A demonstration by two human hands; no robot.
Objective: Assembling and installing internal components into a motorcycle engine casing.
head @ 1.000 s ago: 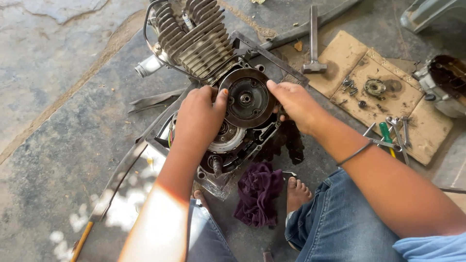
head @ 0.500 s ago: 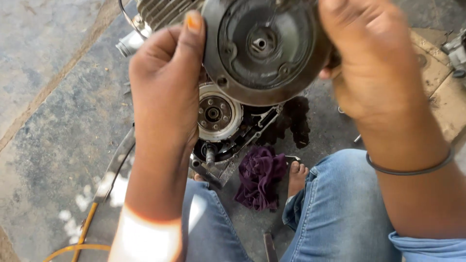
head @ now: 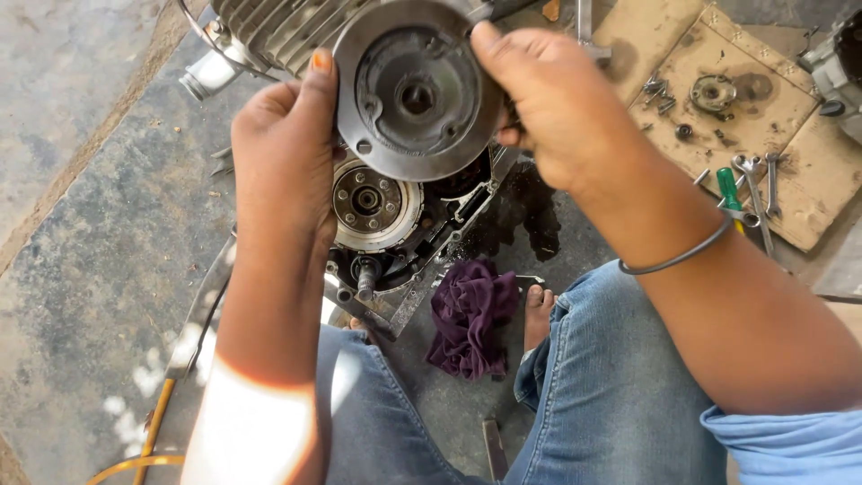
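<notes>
The round clutch housing (head: 415, 90) is held between both hands, above the open engine case (head: 395, 242): the left hand (head: 285, 148) grips its left edge, the right hand (head: 557, 99) its right edge. Directly below the housing, the clutch hub (head: 370, 203) sits in the case. The finned cylinder (head: 278, 27) lies behind the housing, at the upper left. A crumpled rag (head: 469, 314) lies on the floor just right of the case, touching a bare foot (head: 537, 314). To the far right, a cardboard sheet (head: 808, 207) carries wrenches (head: 759, 180), a screwdriver (head: 729, 190), a small gear part (head: 714, 92) and loose bolts (head: 657, 93).
</notes>
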